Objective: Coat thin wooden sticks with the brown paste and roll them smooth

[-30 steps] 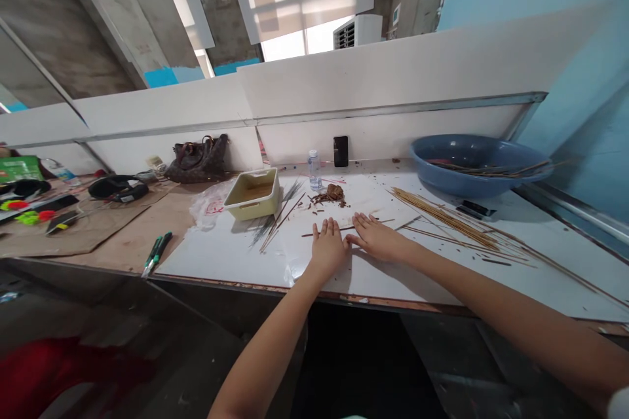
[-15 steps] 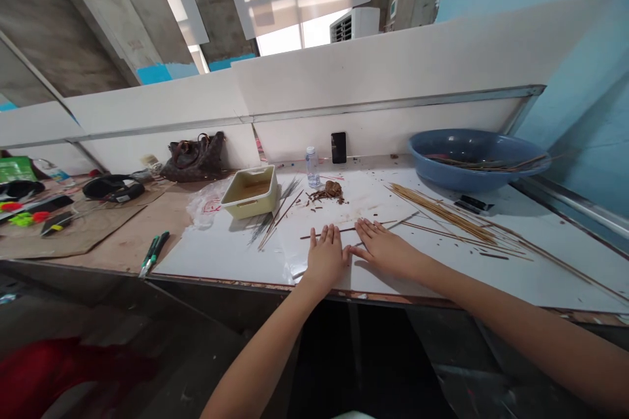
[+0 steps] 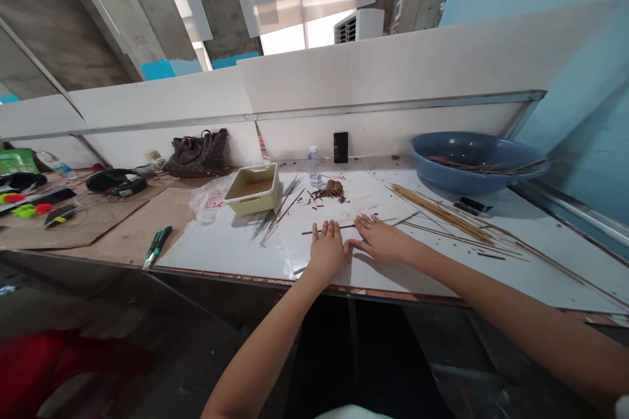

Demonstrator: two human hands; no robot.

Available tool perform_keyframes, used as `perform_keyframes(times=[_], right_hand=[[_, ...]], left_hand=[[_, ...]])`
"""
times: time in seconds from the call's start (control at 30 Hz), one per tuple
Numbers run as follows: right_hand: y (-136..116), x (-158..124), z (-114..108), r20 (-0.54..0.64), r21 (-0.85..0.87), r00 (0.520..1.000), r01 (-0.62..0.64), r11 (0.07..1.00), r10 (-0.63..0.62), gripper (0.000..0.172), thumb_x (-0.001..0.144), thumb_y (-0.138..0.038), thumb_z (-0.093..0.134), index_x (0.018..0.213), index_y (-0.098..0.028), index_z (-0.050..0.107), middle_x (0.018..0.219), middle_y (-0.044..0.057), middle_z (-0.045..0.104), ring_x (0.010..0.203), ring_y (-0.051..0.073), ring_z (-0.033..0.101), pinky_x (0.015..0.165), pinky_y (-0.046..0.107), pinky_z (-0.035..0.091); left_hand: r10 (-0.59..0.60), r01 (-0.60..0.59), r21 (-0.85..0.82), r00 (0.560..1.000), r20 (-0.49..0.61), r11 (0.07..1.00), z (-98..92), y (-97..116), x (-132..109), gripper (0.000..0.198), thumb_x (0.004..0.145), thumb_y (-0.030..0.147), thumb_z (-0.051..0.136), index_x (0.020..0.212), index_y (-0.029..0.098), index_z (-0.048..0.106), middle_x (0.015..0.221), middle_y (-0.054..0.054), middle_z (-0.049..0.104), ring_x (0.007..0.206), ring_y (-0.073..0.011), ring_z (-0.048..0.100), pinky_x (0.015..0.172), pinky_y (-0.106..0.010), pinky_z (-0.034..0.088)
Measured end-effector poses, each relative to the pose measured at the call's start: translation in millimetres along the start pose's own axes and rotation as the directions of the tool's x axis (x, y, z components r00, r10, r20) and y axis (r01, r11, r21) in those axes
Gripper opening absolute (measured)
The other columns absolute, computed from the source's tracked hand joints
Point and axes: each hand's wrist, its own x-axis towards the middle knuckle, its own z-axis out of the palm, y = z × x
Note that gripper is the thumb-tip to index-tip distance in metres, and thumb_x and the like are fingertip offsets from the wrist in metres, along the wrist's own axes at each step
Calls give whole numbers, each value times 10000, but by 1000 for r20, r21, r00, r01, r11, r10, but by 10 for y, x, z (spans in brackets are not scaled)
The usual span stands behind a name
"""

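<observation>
My left hand [image 3: 327, 252] and my right hand [image 3: 379, 240] lie flat, side by side, on a white board [image 3: 230, 245], fingertips almost meeting. A thin brown stick [image 3: 314, 232] runs under or just past the fingers of both hands, and neither hand grips it. To the right lies a spread of long wooden sticks [image 3: 442, 220]. Beyond my fingers sits a small heap of brown shavings [image 3: 330, 191]. Left of my left hand lie thin dark splints [image 3: 278, 217].
A cream tray [image 3: 251, 188], a water bottle [image 3: 314, 167] and an upright phone [image 3: 341, 147] stand behind the hands. A blue basin [image 3: 472, 160] holds sticks at the right. Green-handled cutters [image 3: 158, 245] lie on brown card; a low white wall backs the bench.
My hands stay in nearly the same place on the board. The whole view shifts slightly as my head moves, and no object has been picked up or let go.
</observation>
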Motion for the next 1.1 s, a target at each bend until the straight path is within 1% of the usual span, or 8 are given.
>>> perform_keyframes(times=[0.17,0.33,0.43,0.53,0.67,0.8,0.9,1.1], right_hand=[[-30,-27,74,-63,-10,998,-18,1000,18,899,1167,-649,351,1786,-3,261,1802,335,297,1719,405,303,1367,622,352],[-90,-18,122,-97,-28,995,33,999,-35,830,1174,-606,358,1780,-41,326,1784,304,379,1708,396,339,1376,629,340],[-91,9,136,-78,-23,997,26,999,-28,898,1163,-676,300,1746,1,385,1772,318,403,1699,403,357,1388,609,323],[-89,16,142,-67,-28,997,25,999,-27,935,1157,-702,247,1723,21,420,1760,326,425,1690,402,379,1395,589,314],[-92,-2,103,-64,-11,997,30,999,-30,908,1163,-677,260,1746,9,377,1772,315,407,1701,394,355,1395,600,311],[-93,-18,34,-71,-15,997,-33,999,32,870,1168,-622,341,1780,-6,295,1804,320,321,1719,407,304,1382,627,325],[-121,-37,21,-90,-65,994,-66,996,60,844,1171,-596,356,1767,0,329,1777,337,365,1709,425,323,1382,658,301],[-242,-89,88,-95,-78,995,-22,997,14,781,1176,-567,371,1749,-38,406,1746,313,443,1684,416,388,1375,657,322]], left_hand=[[0,0,-6,1000,-16,1000,29,-1,-18,723,1173,438,283,1772,37,344,1828,-200,346,1745,-326,275,1444,-597,104],[7,-6,12,999,-54,1000,100,-21,-23,710,1142,386,355,1774,64,357,1823,-201,356,1737,-337,298,1438,-612,132],[10,-10,12,999,-48,1000,97,-27,-25,705,1134,369,364,1775,74,360,1820,-197,363,1732,-338,311,1435,-621,139],[14,-14,-6,1000,-26,1000,64,-20,-33,719,1136,369,350,1771,31,344,1827,-199,346,1739,-330,293,1443,-604,107],[8,-8,-12,1000,-17,1000,24,-1,-51,723,1129,354,351,1771,21,334,1832,-201,332,1746,-326,273,1445,-598,85],[16,-16,-10,999,-28,1000,31,8,-88,715,1157,412,307,1761,36,369,1812,-213,375,1732,-331,315,1440,-612,113],[24,-25,-2,998,-57,1000,47,13,-118,709,1168,431,277,1754,51,395,1800,-207,408,1721,-329,342,1439,-613,120],[26,-26,19,999,-25,999,18,19,-131,696,1119,319,360,1755,37,383,1810,-206,383,1723,-326,337,1440,-618,111]])
